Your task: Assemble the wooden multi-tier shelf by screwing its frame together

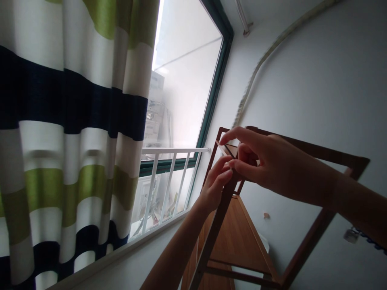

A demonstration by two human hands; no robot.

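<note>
The right hand (269, 159) is curled, index finger reaching to a thin dark rod (229, 151) at nine o'clock; its hold is unclear. At eight, the left hand (213, 189) gathers its fingertips against the wooden frame (215, 229), grip hidden. Window (187, 80) at eleven.
</note>
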